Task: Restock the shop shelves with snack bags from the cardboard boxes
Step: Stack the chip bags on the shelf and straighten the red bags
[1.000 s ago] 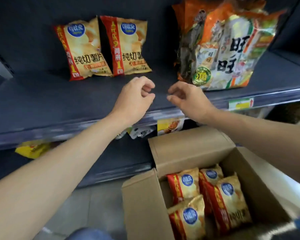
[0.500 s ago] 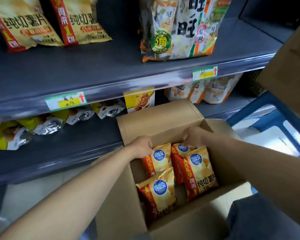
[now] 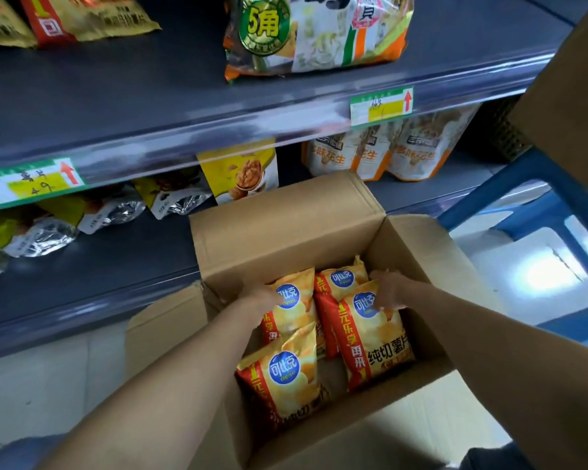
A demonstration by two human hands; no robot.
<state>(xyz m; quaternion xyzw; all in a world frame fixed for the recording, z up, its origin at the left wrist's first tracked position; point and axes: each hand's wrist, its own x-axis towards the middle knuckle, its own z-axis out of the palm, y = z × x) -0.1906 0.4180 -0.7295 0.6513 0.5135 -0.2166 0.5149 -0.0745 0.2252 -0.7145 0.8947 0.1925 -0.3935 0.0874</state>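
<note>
Hands inside box (image 3: 286, 239) — left hand (image 3: 257, 300) grips rear-left bag (image 3: 294, 317) top edge, right hand (image 3: 389, 293) grips front-right bag (image 3: 377, 347).

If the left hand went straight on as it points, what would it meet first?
The back-left chip bag: the left hand points into the cardboard box and seems right at that bag's top edge; contact is unclear.

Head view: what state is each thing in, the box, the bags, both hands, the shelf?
Box, open, flaps folded out.
Left hand, grips the back-left bag by its top.
Right hand, grips the front-right bag by its top.
Front-left bag, sealed, lying free.
Back-right bag, sealed, partly covered.
Upper shelf, partly stocked.
</note>
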